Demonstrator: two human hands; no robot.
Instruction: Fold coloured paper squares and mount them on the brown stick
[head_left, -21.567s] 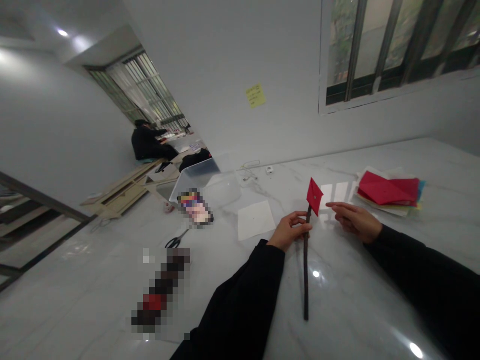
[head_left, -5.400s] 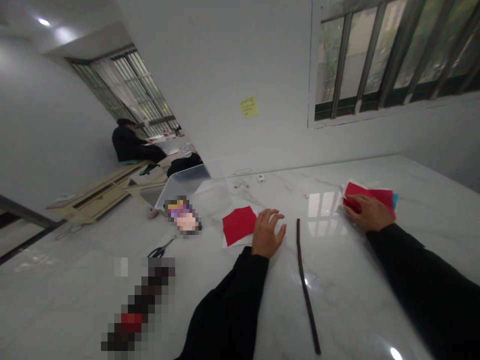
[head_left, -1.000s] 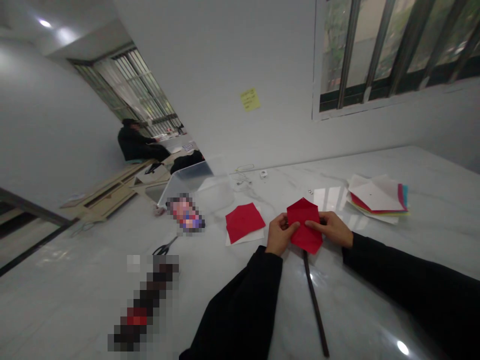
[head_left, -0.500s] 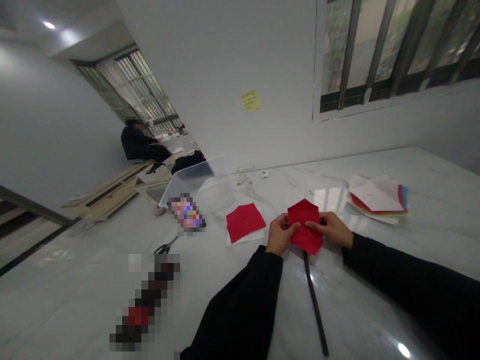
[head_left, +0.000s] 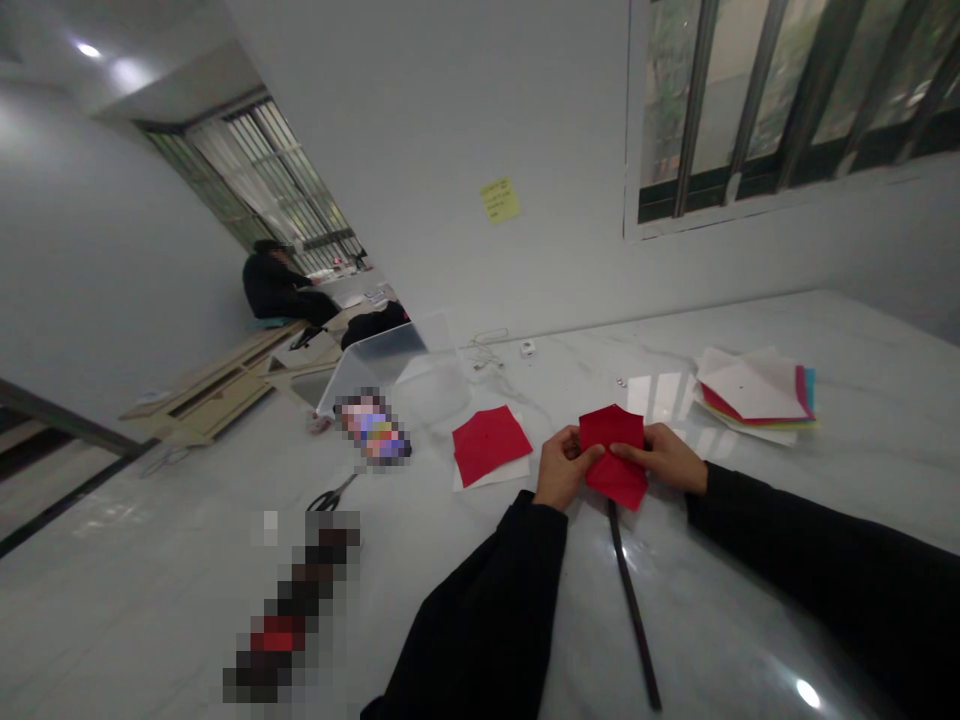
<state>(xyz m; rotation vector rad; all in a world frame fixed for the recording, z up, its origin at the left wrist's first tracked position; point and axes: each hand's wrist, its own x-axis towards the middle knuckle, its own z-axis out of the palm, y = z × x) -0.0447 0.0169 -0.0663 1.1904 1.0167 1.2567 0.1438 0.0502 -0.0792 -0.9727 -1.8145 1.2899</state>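
Both hands pinch one piece of red paper (head_left: 613,478) with cut, angled edges. My left hand (head_left: 561,472) grips its left side, thumb on the face and fingers behind. On the opposite side, my right hand (head_left: 673,458) holds it the same way, its thumb tip close to the other thumb near the middle. A thin dark stick (head_left: 632,610) runs from under the paper's lower edge toward me along the table; its upper end is hidden. Left of my hands lies another red paper piece (head_left: 491,442) with a small dark mark at its centre, on top of white paper.
A stack of coloured and white sheets (head_left: 754,385) lies at the right. To the left are scissors (head_left: 330,495), a blurred phone-like thing (head_left: 375,430), a clear plastic bin (head_left: 382,365) and a pixelated dark object (head_left: 292,615). A person (head_left: 274,280) sits far back left.
The red paper has tilted slightly, its top edge now looking lower and flatter. Both hands keep their hold, shifted barely to the right.
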